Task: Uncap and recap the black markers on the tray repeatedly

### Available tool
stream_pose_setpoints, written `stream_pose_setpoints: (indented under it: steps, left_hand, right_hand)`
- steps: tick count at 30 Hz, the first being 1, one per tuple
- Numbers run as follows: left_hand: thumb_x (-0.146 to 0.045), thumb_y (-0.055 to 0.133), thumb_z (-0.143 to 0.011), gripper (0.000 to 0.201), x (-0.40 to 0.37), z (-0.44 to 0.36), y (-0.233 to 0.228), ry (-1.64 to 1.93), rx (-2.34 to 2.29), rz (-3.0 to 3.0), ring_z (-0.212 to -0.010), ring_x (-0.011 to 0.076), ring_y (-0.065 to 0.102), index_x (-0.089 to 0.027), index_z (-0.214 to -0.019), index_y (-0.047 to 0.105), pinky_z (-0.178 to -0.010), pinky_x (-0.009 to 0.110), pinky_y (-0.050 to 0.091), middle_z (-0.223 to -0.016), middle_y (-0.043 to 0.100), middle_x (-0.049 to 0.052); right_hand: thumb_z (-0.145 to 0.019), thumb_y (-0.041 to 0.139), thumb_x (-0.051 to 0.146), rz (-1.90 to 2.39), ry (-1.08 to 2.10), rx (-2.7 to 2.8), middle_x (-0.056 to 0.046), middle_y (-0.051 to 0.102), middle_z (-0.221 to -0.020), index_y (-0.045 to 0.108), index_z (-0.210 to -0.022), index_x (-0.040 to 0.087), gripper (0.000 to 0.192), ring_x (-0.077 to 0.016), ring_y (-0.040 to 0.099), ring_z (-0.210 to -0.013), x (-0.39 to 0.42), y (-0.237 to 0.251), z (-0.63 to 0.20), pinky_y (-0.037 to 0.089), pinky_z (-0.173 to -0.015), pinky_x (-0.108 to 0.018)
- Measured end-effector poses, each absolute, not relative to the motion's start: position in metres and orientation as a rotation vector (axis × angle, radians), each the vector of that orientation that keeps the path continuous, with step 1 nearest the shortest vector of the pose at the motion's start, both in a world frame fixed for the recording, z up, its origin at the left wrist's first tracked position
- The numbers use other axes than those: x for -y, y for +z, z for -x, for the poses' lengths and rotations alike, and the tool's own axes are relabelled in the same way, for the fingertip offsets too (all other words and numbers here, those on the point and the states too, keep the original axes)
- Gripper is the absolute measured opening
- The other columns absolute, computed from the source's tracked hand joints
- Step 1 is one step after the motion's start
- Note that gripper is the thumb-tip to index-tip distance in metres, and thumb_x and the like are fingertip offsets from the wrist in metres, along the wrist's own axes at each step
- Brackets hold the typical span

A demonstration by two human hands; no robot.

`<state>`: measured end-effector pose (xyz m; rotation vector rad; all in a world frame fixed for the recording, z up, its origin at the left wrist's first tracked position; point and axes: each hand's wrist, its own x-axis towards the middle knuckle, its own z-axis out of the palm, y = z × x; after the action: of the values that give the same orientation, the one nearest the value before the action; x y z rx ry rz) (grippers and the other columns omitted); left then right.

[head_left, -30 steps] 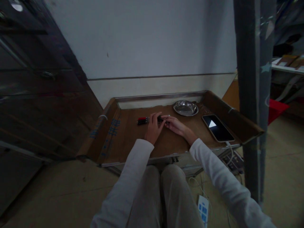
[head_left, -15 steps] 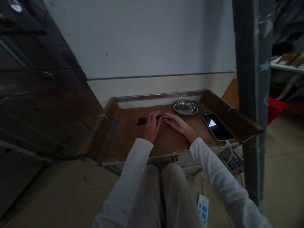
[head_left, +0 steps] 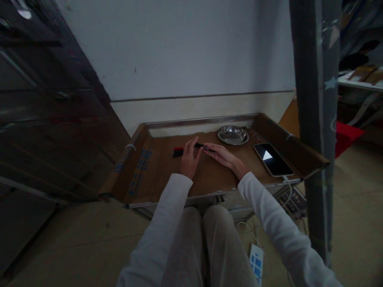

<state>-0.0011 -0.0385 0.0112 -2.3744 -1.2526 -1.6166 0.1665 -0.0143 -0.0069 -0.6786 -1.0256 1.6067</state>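
Note:
On a cardboard-lined tray table (head_left: 155, 175) lie a few dark pens with red ends (head_left: 178, 151), side by side. My left hand (head_left: 189, 158) rests over their right part, fingers curled on them. My right hand (head_left: 220, 156) is beside it, thumb and fingers pinching a thin dark pen (head_left: 206, 148) that points right, slightly above the surface. Both sleeves are white.
A shallow metal dish (head_left: 233, 135) stands at the back of the tray. A lit phone (head_left: 270, 159) lies at the right with a cable running down to a power strip (head_left: 256, 263) on the floor. A dark cabinet (head_left: 50, 103) stands left, a grey post (head_left: 315, 111) right.
My right hand has drawn one pen out to the right, away from the bundle. My left hand has stayed on the red-ended pens, its fingers spread a little more.

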Motion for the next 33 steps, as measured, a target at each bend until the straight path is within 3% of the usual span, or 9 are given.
stream_pose_setpoints:
  steps: [11, 16, 20, 25, 33]
  left_hand:
    - [-0.031, 0.035, -0.095, 0.041, 0.048, 0.001, 0.019, -1.511, 1.19, 2.356, -0.106, 0.0158, 0.054, -0.02, -0.134, 0.041, -0.096, 0.03, 0.044, -0.112, 0.054, 0.01]
    - [-0.031, 0.038, -0.094, 0.034, 0.047, 0.003, 0.02, -1.609, 1.225, 2.184, -0.108, 0.0167, 0.053, -0.018, -0.125, 0.047, -0.093, 0.031, 0.046, -0.112, 0.052, 0.011]
    - [-0.027, 0.043, -0.092, 0.022, 0.039, 0.005, 0.019, -1.651, 1.276, 2.194, -0.101, 0.0167, 0.055, -0.018, -0.108, 0.053, -0.088, 0.031, 0.048, -0.106, 0.053, 0.01]
    - [-0.022, 0.044, -0.091, 0.014, 0.028, 0.002, 0.01, -1.395, 1.236, 2.553, -0.097, 0.0157, 0.057, -0.019, -0.101, 0.053, -0.087, 0.031, 0.047, -0.1, 0.057, 0.007]
    - [-0.015, 0.049, -0.086, 0.013, 0.019, 0.0, 0.002, -0.885, 1.319, 2.643, -0.097, 0.0205, 0.057, -0.019, -0.096, 0.057, -0.091, 0.039, 0.042, -0.098, 0.062, 0.006]
  right_hand:
    - [-0.076, 0.063, 0.017, 0.668, 1.622, 1.013, -0.003, 0.069, -0.104, 0.07, -0.089, 0.018, 0.015, -0.0142, 0.063, -0.099, 0.011, -0.011, -0.167, 0.049, -0.098, -0.03]
    - [-0.072, 0.067, 0.015, 0.699, 1.567, 0.996, -0.003, 0.069, -0.103, 0.068, -0.094, 0.018, 0.023, -0.0135, 0.064, -0.096, 0.008, -0.013, -0.169, 0.048, -0.098, -0.03]
    - [-0.066, 0.074, 0.024, 0.749, 1.313, 0.902, -0.003, 0.07, -0.09, 0.066, -0.09, 0.019, 0.026, -0.0147, 0.065, -0.091, 0.001, -0.018, -0.172, 0.048, -0.097, -0.033]
    - [-0.063, 0.075, 0.037, 0.864, 0.916, 0.944, -0.002, 0.069, -0.082, 0.062, -0.082, 0.02, 0.029, -0.0151, 0.065, -0.08, -0.001, -0.018, -0.176, 0.05, -0.088, -0.036]
    - [-0.068, 0.07, 0.035, 0.934, 0.819, 1.281, -0.003, 0.069, -0.086, 0.063, -0.076, 0.021, 0.018, -0.0171, 0.064, -0.085, 0.013, -0.014, -0.172, 0.048, -0.086, -0.035]
